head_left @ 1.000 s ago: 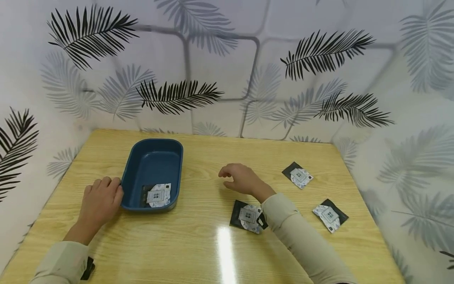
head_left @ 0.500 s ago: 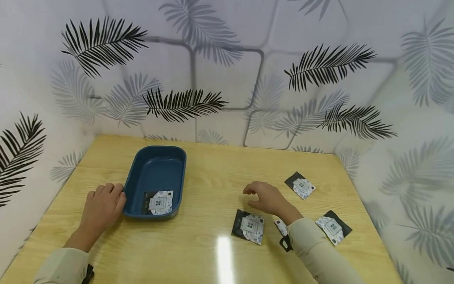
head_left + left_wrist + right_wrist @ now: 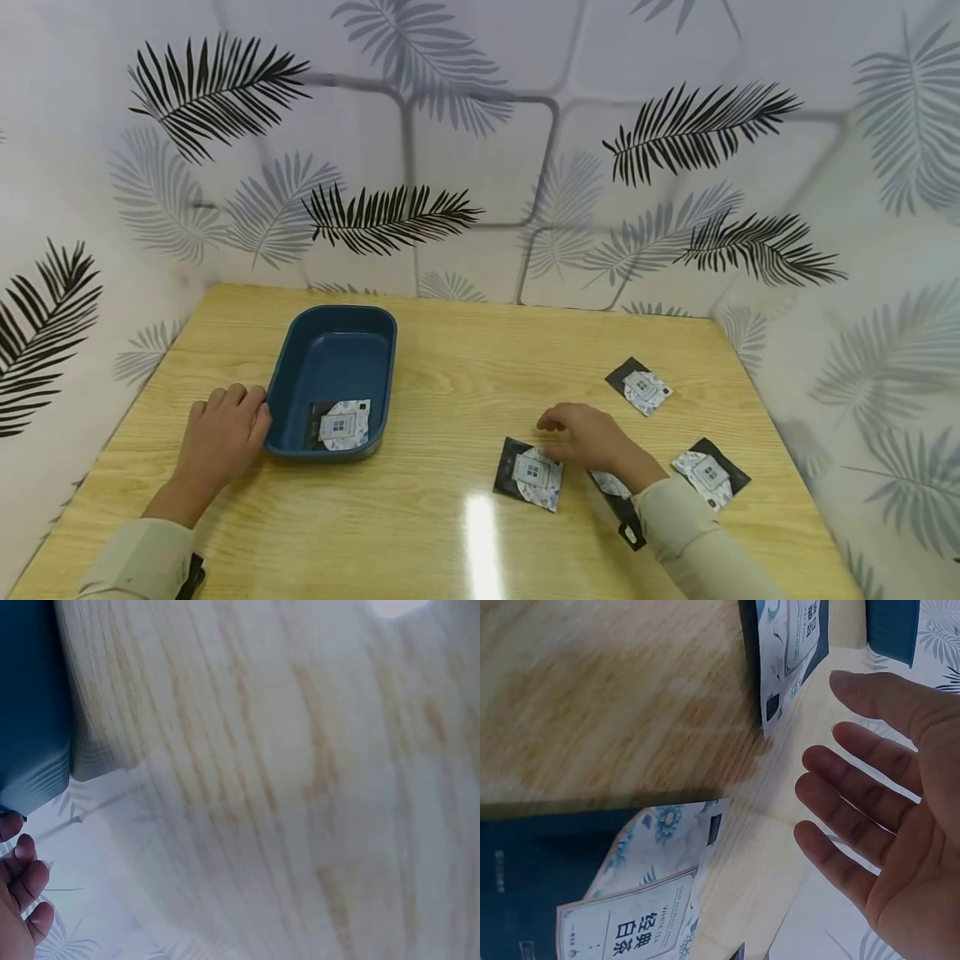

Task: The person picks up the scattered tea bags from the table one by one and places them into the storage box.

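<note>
My left hand (image 3: 225, 437) rests beside the left wall of a blue plastic bin (image 3: 279, 367), its loosely curled fingers touching the near-left rim; its fingertips (image 3: 34, 877) show at the bin's corner in the left wrist view. My right hand (image 3: 588, 437) hovers, fingers apart and holding nothing, beside a white-and-black tea packet (image 3: 528, 473). Partly hidden under the right wrist lies another tea packet (image 3: 613, 485). The right wrist view shows a white tea packet (image 3: 645, 900) near that palm (image 3: 922, 885). Inside the bin, one tea packet (image 3: 343, 425) lies flat.
Two more tea packets lie to the right on the wooden table (image 3: 450, 400): a far packet (image 3: 640, 387) and a nearer packet (image 3: 711, 473). A leaf-patterned wall (image 3: 480, 167) rises behind the table. Black wrist gear (image 3: 632, 533) hangs by the right cuff.
My right hand has moved rightward and nearer, away from the bin, and a tea packet shows beneath its wrist. My left hand stays at the bin. The head view has shifted slightly.
</note>
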A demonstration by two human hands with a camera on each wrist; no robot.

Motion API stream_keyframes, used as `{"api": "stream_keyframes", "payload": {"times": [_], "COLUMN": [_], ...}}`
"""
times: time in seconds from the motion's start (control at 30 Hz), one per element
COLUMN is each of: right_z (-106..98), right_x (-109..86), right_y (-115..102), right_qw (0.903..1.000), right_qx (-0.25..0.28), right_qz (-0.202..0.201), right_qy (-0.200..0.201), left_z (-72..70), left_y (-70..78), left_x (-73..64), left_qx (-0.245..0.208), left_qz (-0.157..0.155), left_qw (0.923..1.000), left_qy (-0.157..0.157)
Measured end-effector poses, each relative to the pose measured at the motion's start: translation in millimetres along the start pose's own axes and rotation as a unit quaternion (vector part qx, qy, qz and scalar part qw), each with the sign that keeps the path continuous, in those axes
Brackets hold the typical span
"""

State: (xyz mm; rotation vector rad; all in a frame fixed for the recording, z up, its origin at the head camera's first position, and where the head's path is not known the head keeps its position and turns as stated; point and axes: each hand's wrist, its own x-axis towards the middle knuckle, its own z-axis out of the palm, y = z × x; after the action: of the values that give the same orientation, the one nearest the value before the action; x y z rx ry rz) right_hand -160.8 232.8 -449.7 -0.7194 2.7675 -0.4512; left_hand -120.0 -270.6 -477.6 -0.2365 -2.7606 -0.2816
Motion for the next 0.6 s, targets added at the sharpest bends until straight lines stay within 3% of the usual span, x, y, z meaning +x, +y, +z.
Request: {"api": "stream_keyframes", "payload": {"times": [0.37, 0.6], "right_z": [8, 12], "right_x": [-6.0, -7.8], "right_y": [4, 0], "right_qw": [0.9983, 0.9991], "right_qx": [0.041, 0.032], "right_qz": [-0.042, -0.028], "right_qy": [-0.007, -0.004], "left_z": [1.1, 1.4], "left_y": [0.2, 0.7], "left_x": [-1.4, -0.1], "left_qx": [-0.003, 0.0], "left_qz": [0.005, 0.009], "left_qw": [1.0, 0.9999], "left_qy": [0.006, 0.014]}}
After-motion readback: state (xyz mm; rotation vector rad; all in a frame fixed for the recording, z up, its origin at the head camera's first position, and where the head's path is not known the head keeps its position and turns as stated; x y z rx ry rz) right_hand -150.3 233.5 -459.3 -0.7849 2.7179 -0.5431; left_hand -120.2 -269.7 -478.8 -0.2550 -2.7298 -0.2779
